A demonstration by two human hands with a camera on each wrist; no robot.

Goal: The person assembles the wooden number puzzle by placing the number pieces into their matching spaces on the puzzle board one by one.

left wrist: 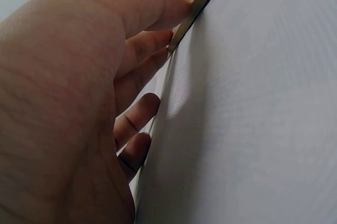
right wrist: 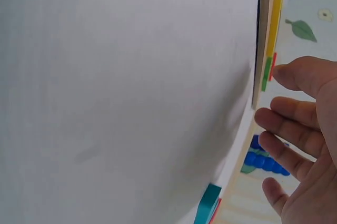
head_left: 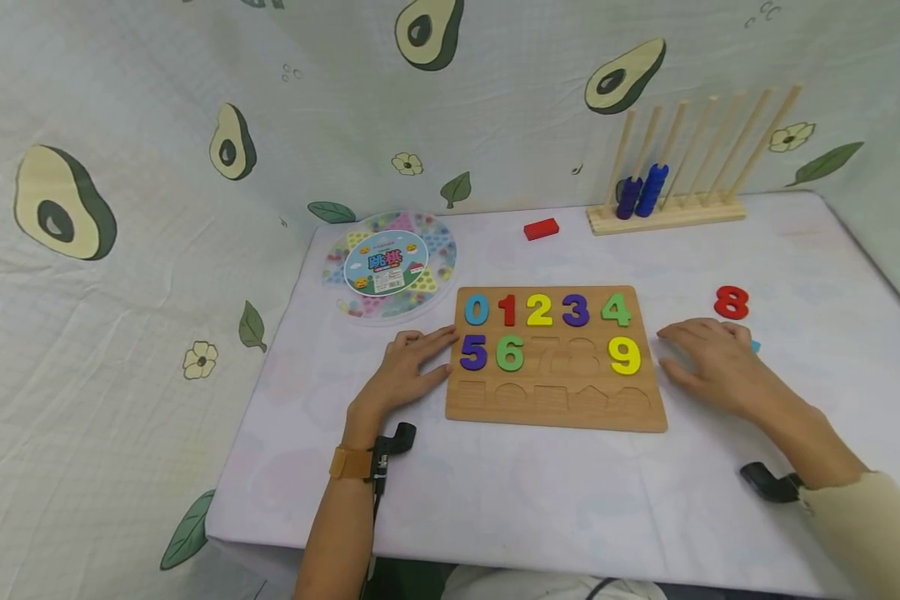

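A wooden number board (head_left: 558,408) lies on the table, holding numerals 0 to 6 and a yellow 9 (head_left: 625,356). Between the green 6 (head_left: 509,354) and the 9, two carved outlines show bare wood. At the board's left edge rests my left hand (head_left: 408,371), thumb and fingertips (left wrist: 176,13) against its side. My right hand (head_left: 712,362) hovers just right of the board with loosely spread fingers and nothing in them. Beyond it lies a red 8 (head_left: 732,302). A teal-blue piece (right wrist: 208,204) peeks out beside that hand, mostly hidden in the head view.
A round game box (head_left: 386,262) with a colourful lid sits at the back left. A red block (head_left: 542,229) lies near the back edge. At the back right stands a wooden rack (head_left: 667,218) of upright pegs, two carrying blue beads (head_left: 652,190).
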